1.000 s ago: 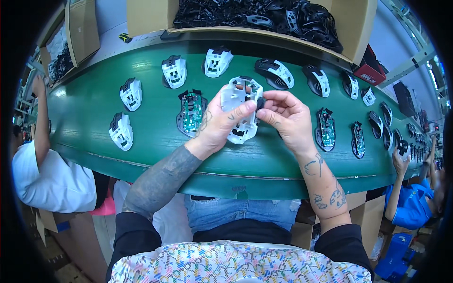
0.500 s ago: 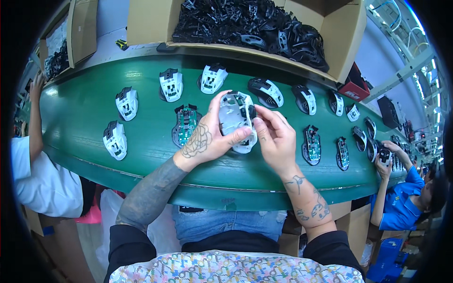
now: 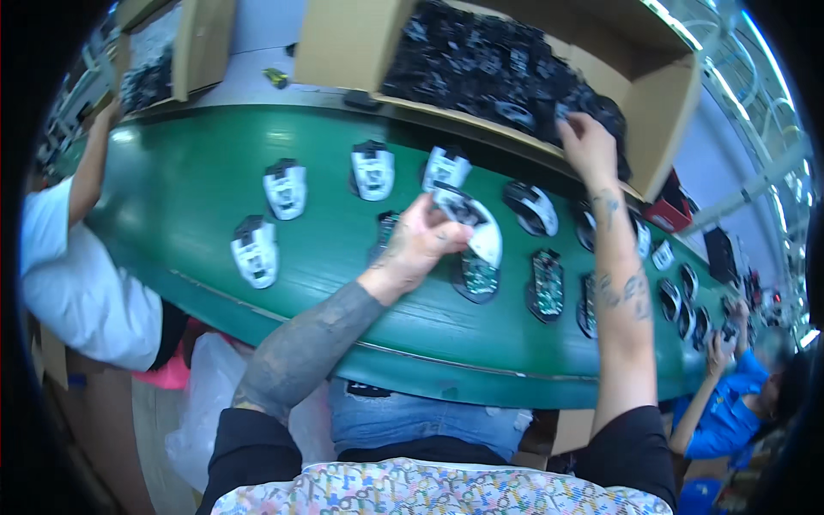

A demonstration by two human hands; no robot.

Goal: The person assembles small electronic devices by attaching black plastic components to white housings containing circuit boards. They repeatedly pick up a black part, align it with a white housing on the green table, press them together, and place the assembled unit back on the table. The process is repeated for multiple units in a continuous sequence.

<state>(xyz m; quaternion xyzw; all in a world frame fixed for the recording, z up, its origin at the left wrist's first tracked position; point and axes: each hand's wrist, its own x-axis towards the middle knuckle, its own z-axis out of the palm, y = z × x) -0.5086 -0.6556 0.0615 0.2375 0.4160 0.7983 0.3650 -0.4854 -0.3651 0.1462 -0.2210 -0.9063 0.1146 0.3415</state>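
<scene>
My left hand (image 3: pixel 422 243) holds a white computer-mouse shell (image 3: pixel 471 225) just above the green conveyor belt (image 3: pixel 206 180). Under the shell lies a mouse base with a green circuit board (image 3: pixel 478 278). My right hand (image 3: pixel 586 144) reaches far up into a large cardboard box (image 3: pixel 339 43) filled with black mouse parts (image 3: pixel 489 69); its fingers are down among the parts, and whether they grip one cannot be seen.
Several white mouse shells (image 3: pixel 286 189) and open mouse bases with circuit boards (image 3: pixel 547 285) lie in rows along the belt. A person in a white shirt (image 3: pixel 69 266) works at the left, another in blue (image 3: pixel 730 403) at the right. A second cardboard box (image 3: pixel 202 43) stands far left.
My right hand has left the white shell and reached up into the box of black parts. My left hand alone now holds the shell, lower over the belt.
</scene>
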